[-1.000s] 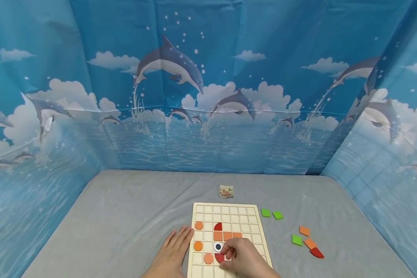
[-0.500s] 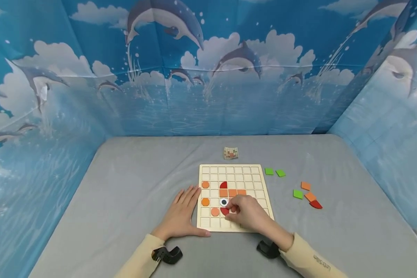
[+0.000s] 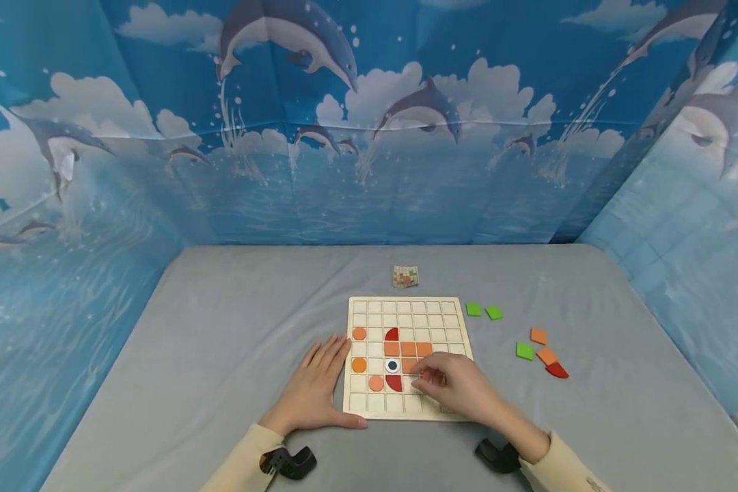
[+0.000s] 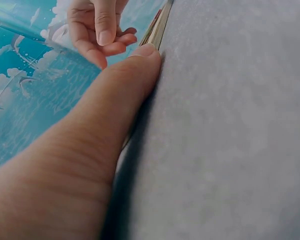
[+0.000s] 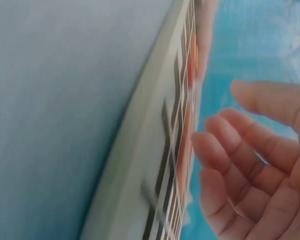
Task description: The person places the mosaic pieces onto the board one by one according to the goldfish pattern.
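Note:
A pale wooden grid board point(image 3: 376, 402) lies flat on the grey cloth. My left hand point(image 3: 310, 393) rests beside it, fingertips at its left edge and thumb along its near edge. Over the board's lower right hovers my right hand point(image 3: 455, 383). In the right wrist view its fingers point(image 5: 212, 150) are loosely curled with the thumb apart, and nothing lies between them. Set in the grid are orange discs point(image 3: 359, 365), orange squares point(image 3: 408, 348), a white-and-black eye tile point(image 3: 392, 365) and two red quarter-round tiles point(image 3: 394, 383). The right hand covers some cells.
Loose on the cloth to the right are green tiles point(image 3: 525, 351), two orange tiles point(image 3: 538, 335) and a red quarter-round tile point(image 3: 557, 370). A small pattern card point(image 3: 405, 277) lies behind the board. A dolphin-print curtain point(image 3: 320, 198) encloses the table.
The head view has tilted down, bringing both forearms into sight. My right hand has drawn right, away from the lower red tile, uncovering an orange square beside the eye tile. The left hand stays put.

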### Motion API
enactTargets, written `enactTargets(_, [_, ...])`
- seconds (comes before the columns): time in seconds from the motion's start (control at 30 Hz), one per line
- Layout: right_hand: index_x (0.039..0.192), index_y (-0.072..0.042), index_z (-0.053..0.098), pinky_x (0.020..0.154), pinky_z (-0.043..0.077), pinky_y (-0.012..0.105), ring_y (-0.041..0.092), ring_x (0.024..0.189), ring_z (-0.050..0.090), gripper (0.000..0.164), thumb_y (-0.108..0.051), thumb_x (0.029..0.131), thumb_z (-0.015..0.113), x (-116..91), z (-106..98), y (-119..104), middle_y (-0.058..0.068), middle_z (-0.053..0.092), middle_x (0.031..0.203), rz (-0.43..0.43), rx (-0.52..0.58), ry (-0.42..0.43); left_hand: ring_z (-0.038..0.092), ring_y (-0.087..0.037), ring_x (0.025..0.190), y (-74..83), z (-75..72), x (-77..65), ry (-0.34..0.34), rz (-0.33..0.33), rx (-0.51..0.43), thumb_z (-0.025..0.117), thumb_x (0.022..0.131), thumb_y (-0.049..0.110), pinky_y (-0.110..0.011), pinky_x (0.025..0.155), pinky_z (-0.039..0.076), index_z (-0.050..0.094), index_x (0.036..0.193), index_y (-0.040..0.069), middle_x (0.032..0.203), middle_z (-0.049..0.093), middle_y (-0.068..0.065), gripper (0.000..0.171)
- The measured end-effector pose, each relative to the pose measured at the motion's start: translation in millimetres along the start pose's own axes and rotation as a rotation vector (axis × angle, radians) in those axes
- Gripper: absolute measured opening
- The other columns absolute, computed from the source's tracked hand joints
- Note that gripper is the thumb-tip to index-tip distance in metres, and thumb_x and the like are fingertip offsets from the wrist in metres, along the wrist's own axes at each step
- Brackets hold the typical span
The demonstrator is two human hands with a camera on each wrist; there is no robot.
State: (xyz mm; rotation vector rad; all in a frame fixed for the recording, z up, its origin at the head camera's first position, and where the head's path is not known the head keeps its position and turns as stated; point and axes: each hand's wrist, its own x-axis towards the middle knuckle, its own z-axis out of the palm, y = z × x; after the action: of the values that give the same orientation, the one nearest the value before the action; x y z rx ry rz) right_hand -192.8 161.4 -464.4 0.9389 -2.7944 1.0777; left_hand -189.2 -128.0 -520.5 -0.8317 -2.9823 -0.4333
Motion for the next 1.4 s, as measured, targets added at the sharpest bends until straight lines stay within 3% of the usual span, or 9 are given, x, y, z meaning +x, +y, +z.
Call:
enactTargets(0.23, [0.091, -0.015, 0.072, 0.051, 0.043, 0.021, 0.002, 0.061, 0.049, 0.006, -0.018, 0.085, 0.073, -16, -21, 19, -0.015, 0.054, 0.073, 0.104, -0.032, 0.087, 0.001, -0.018, 0.143, 2.0, 0.4, -7.4, -0.004, 0.003, -0.025, 0.045, 0.060, 0.092, -0.039, 0.113, 0.001, 0.010, 0.154, 0.009, 0.158, 0.011, -0.003, 0.130])
enactTargets(0.4, [0.091, -0.015, 0.072, 0.049, 0.042, 0.023, 0.004, 0.063, 0.052, 0.008, -0.019, 0.084, 0.074, -20, -45, 37, -0.012, 0.058, 0.075, 0.223, -0.166, 0.174, 0.002, -0.019, 0.143, 0.8, -1.6, -4.6, 0.022, 0.011, -0.027, 0.046, 0.061, 0.092, -0.039, 0.113, 0.002, 0.010, 0.154, 0.009, 0.158, 0.012, -0.004, 0.129])
enactTargets(0.57, [0.092, -0.008, 0.072, 0.051, 0.045, 0.027, 0.013, 0.067, 0.056, 0.012, -0.016, 0.083, 0.074, -36, -68, 60, -0.001, 0.063, 0.082, 0.326, -0.246, 0.240, 0.002, -0.018, 0.143, 1.5, -2.0, -8.4, 0.003, -0.002, -0.043, 0.046, 0.061, 0.091, -0.040, 0.113, 0.002, 0.010, 0.154, 0.010, 0.158, 0.011, -0.003, 0.129])
enactTargets(0.7, [0.096, 0.000, 0.070, 0.055, 0.049, 0.038, 0.025, 0.072, 0.059, 0.019, -0.016, 0.085, 0.072, -50, -86, 79, 0.010, 0.062, 0.087, 0.402, -0.272, 0.271, 0.001, -0.018, 0.143, 2.4, -1.0, -8.8, 0.001, 0.000, -0.054, 0.047, 0.061, 0.091, -0.039, 0.113, 0.002, 0.009, 0.154, 0.011, 0.158, 0.010, -0.003, 0.128])
enactTargets(0.93, [0.111, 0.010, 0.061, 0.066, 0.047, 0.054, 0.043, 0.088, 0.055, 0.041, -0.023, 0.088, 0.067, -64, -110, 109, 0.030, 0.053, 0.104, 0.516, -0.341, 0.200, 0.001, -0.017, 0.143, 2.7, -0.4, -3.6, 0.012, 0.002, -0.036, 0.046, 0.060, 0.092, -0.039, 0.113, 0.002, 0.008, 0.154, 0.012, 0.158, 0.010, -0.002, 0.129])
enactTargets(1.03, [0.112, 0.011, 0.059, 0.067, 0.046, 0.053, 0.040, 0.087, 0.052, 0.044, -0.024, 0.086, 0.068, -64, -114, 117, 0.030, 0.053, 0.102, 0.562, -0.360, 0.162, 0.002, -0.018, 0.143, 3.3, -0.8, -2.6, 0.012, 0.004, -0.037, 0.047, 0.060, 0.092, -0.039, 0.113, 0.003, 0.009, 0.154, 0.012, 0.158, 0.010, -0.002, 0.129])
enactTargets(1.4, [0.101, 0.008, 0.065, 0.069, 0.047, 0.051, 0.037, 0.084, 0.054, 0.034, -0.020, 0.083, 0.072, -55, -116, 121, 0.023, 0.057, 0.092, 0.598, -0.351, 0.095, 0.004, -0.020, 0.143, 3.0, 0.0, -5.5, 0.037, 0.015, -0.033, 0.046, 0.061, 0.092, -0.042, 0.113, 0.006, 0.012, 0.154, 0.010, 0.157, 0.014, -0.004, 0.129])
